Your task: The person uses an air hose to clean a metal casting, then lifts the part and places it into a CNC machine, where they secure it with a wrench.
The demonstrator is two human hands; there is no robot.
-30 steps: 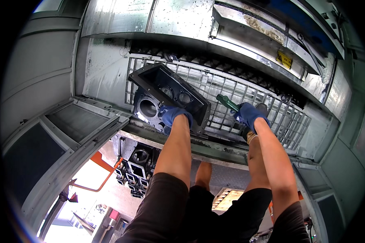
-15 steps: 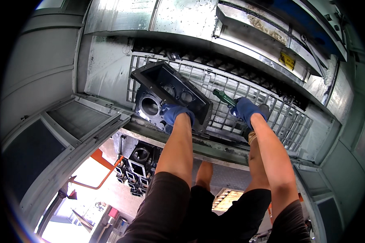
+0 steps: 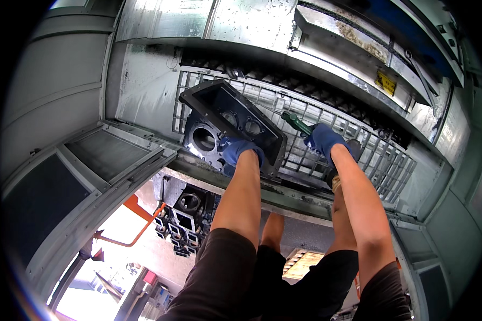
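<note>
My left hand (image 3: 240, 151) is clamped on the dark metal housing (image 3: 227, 125) at frame centre, tilted on the grating (image 3: 359, 144); it looks heavy and rigid (best gripped by the rim). My right hand (image 3: 326, 140) closes round a green-handled tool (image 3: 296, 123).

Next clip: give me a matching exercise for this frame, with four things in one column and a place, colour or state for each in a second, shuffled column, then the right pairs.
Things:
1. left hand
2. right hand
3. metal grate
4. yellow label

Descriptions:
A. stuck on the grey panel at upper right
B. grips a green-handled tool
C. pale bars lying under both hands
D. holds the edge of the black metal housing

Pairs: 1-D, 2-B, 3-C, 4-A
</note>
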